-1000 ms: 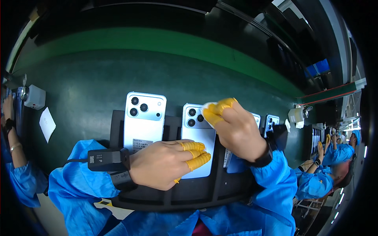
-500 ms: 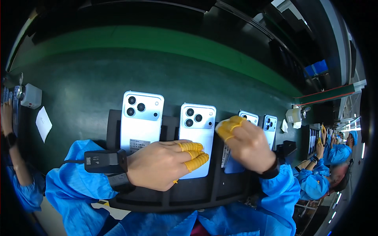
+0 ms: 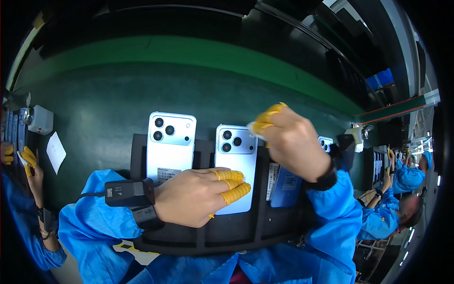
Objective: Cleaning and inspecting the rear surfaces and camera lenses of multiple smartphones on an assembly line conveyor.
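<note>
A light-blue smartphone lies back up in the middle of a black slotted tray. My left hand, with yellow finger cots, rests over its lower half. The fingers press on its back and the thumb is by its left edge. My right hand, also in yellow cots, pinches a small white wipe at the phone's upper right corner; motion blurs the fingertips. Left of it lies another light-blue phone with a label. A darker blue phone lies partly hidden under my right forearm.
Another phone's camera corner shows past my right wrist. A white bottle and a white paper lie on the green table at left. Co-workers in blue sit on both sides, the left one's hand near upright phones.
My right hand has moved up and left, from over the darker phone to the middle phone's top corner. The left hand stays put. A co-worker's gloved hands have come in at left.
</note>
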`<state>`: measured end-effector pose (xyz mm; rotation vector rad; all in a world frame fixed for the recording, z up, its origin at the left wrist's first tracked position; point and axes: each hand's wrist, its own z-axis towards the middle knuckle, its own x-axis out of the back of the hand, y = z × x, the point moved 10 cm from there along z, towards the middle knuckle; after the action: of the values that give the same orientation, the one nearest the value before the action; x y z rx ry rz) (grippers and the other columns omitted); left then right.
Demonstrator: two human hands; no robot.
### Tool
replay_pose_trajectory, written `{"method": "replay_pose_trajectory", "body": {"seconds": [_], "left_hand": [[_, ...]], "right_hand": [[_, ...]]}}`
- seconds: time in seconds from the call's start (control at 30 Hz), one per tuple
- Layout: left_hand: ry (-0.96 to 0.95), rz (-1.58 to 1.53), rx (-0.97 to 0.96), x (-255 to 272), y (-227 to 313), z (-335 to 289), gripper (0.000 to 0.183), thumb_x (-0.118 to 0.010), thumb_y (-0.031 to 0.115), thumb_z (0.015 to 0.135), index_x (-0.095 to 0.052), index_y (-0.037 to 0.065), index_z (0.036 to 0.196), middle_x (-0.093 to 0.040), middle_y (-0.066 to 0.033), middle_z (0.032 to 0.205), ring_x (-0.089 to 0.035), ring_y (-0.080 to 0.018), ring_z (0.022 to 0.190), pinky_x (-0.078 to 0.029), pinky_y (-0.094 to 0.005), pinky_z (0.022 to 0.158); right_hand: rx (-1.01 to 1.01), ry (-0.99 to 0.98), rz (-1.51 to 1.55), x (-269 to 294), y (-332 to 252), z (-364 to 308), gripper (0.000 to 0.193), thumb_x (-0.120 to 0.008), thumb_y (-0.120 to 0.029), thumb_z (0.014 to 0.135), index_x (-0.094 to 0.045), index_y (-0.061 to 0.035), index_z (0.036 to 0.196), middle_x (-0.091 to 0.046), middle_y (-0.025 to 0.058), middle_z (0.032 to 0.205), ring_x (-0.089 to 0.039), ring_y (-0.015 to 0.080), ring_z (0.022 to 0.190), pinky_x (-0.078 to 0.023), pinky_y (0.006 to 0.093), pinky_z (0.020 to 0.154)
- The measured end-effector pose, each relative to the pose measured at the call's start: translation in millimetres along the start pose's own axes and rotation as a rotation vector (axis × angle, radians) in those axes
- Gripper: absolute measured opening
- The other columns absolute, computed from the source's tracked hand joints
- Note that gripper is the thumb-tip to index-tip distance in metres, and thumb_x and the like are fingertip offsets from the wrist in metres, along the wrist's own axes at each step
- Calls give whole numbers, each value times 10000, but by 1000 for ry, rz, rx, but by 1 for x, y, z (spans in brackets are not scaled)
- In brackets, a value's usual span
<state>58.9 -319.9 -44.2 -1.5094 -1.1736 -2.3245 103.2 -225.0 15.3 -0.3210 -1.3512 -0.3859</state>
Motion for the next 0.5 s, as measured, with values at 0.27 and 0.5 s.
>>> {"method": "replay_pose_trajectory", "body": {"seconds": [0.27, 0.5], "left_hand": [[-10, 61, 2, 1, -1, 6, 561, -588, 51, 701, -609, 135, 1255, -665, -60, 1145, -641, -190, 1071, -558, -297, 823], [75, 15, -4, 4, -5, 8, 579, -608, 39, 669, -624, 159, 1235, -674, -40, 1131, -654, -204, 1041, -570, -307, 785]], "right_hand": [[-100, 83, 51, 33, 22, -26, 167, -661, 58, 569, -675, 1, 725, -599, 134, 756, -612, 301, 742, -537, 388, 706], [92, 132, 326, -7, -8, 33, 217, -640, 70, 613, -712, 6, 806, -623, 141, 804, -611, 305, 806, -532, 356, 763]]}}
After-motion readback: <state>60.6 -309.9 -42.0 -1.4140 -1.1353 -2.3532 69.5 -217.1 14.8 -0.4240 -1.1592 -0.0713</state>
